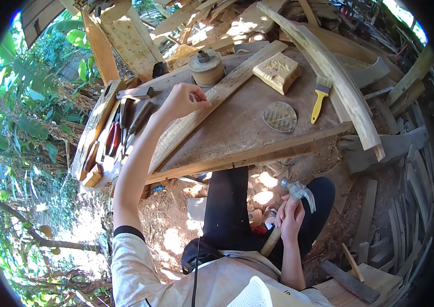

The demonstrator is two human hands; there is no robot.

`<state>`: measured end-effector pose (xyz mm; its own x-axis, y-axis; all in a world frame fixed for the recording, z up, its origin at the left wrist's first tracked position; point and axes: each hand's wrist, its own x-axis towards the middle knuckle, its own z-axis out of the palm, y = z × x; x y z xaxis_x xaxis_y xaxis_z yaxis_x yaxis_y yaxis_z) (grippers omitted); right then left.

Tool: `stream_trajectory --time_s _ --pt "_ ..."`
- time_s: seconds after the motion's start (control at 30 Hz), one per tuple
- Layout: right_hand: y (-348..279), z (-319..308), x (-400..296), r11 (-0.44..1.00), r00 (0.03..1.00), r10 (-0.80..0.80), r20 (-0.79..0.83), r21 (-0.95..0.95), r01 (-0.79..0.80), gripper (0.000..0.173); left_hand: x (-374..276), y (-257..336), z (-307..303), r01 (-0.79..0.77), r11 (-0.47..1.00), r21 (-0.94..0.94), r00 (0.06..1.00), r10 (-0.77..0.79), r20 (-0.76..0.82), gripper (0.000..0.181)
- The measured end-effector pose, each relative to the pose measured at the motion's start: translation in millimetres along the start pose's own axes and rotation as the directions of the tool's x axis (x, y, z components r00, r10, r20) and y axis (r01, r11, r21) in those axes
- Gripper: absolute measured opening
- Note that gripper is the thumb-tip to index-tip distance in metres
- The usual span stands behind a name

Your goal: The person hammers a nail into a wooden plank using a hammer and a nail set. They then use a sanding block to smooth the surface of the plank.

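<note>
My right hand (291, 217) grips the wooden handle of a claw hammer (297, 190) over my right thigh, its metal head up. My left hand (186, 100) is over a long wooden board (221, 98) that lies slantwise on the workbench (240, 134); its fingers are bent, and whether they pinch something small cannot be told. Just beyond stands a round, pot-like object (206, 69) with a dark metal spindle. To the right are a carved wooden block (277, 72), a round clear disc (280, 116) and a paintbrush with a yellow handle (320, 100).
Along the bench's left end lie a hammer (134, 93), red-handled pliers (113, 138) and other hand tools beside a wooden rail (100, 122). A long curved timber (328, 65) crosses the right end. Wood scraps (370, 215) are piled at the right.
</note>
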<state>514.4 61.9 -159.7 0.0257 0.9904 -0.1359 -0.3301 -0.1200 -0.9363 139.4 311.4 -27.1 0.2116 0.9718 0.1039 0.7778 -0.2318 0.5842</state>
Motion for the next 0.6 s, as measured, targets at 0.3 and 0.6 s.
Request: stream_trajectory --time_s 0.3,0.6 --pt "-2 2 0 1.000 1.000 -0.019 0.012 -0.020 0.019 0.043 -3 6 3 0.057 0.995 -0.081 0.997 -0.052 0.065 0.019" --pt "-5 4 -2 1.000 1.000 -0.018 0.011 -0.020 0.018 0.044 -3 -9 26 0.032 0.971 -0.238 0.990 -0.063 -0.122 0.018"
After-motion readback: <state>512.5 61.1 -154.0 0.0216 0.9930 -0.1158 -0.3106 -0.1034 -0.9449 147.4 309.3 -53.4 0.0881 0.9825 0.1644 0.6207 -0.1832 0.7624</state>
